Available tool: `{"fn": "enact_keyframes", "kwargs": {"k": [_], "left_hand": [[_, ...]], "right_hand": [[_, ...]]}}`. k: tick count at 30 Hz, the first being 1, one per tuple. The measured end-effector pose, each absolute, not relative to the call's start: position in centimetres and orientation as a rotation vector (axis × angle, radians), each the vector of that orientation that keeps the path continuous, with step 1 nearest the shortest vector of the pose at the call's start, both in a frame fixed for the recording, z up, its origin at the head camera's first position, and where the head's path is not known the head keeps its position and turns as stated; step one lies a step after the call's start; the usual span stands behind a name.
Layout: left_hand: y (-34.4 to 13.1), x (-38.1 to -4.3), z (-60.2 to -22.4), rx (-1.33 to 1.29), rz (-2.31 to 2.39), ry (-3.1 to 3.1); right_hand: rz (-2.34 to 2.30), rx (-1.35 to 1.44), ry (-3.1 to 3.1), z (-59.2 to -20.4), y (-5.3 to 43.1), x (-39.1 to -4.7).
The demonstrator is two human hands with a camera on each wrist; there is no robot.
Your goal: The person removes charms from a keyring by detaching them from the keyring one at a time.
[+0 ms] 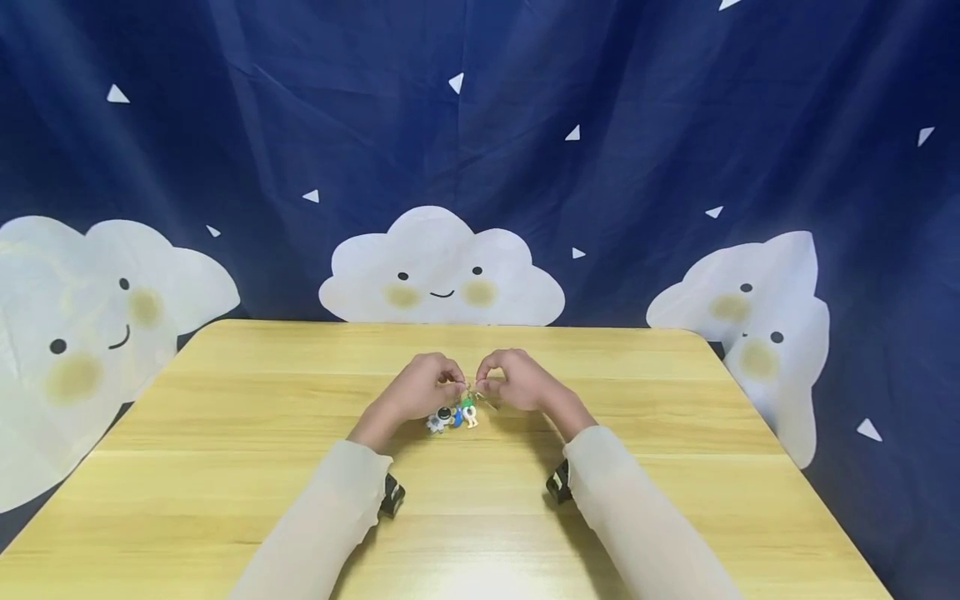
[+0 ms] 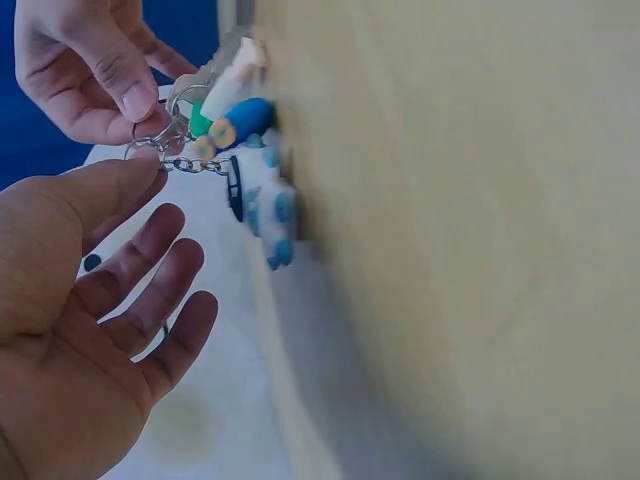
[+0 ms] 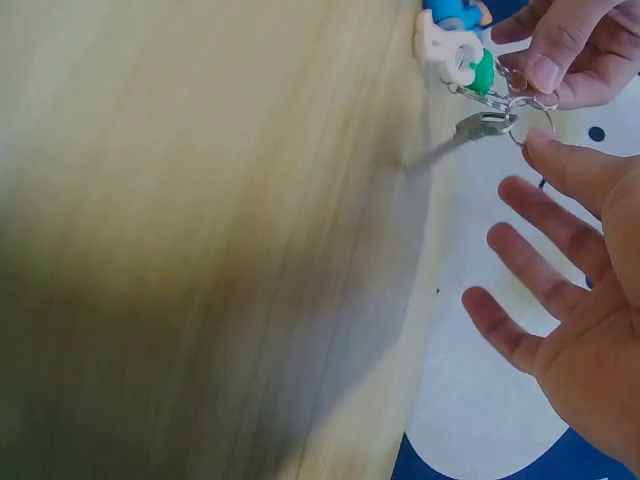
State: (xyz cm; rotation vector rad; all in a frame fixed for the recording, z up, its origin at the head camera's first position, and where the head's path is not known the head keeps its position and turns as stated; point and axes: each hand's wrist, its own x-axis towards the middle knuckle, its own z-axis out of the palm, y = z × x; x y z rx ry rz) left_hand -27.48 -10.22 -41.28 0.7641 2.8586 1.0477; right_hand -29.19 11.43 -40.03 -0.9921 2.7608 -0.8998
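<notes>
Over the middle of the table, my left hand (image 1: 427, 386) and right hand (image 1: 519, 381) meet fingertip to fingertip. Between thumb and forefinger, my left hand pinches a metal key ring (image 2: 143, 141) with a short chain; its other fingers are loosely spread. The right hand pinches a wire ring (image 3: 549, 118) at the same cluster; whether both hold one ring, I cannot tell. A metal key (image 3: 484, 124) hangs from it. Also dangling are an astronaut figure (image 1: 444, 413) in white and pale blue, a blue charm (image 2: 248, 119), a green piece (image 3: 482, 74) and a cream-white charm (image 3: 449, 48).
A pale wood-grain table (image 1: 247, 467) spreads under both arms. Behind it hangs a dark blue curtain (image 1: 525, 125) with white clouds and small triangles. Black wrist cameras (image 1: 392, 496) sit at the cuffs of the pale sleeves.
</notes>
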Motion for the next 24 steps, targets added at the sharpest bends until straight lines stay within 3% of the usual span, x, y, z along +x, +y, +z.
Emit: {"fn": "enact_keyframes", "kwargs": {"k": [24], "left_hand": [[-9.7, -26.3, -36.4, 0.84, 1.244, 3.089]], "right_hand": [[-1.383, -0.934, 2.741, -37.6, 11.6, -27.3]]}}
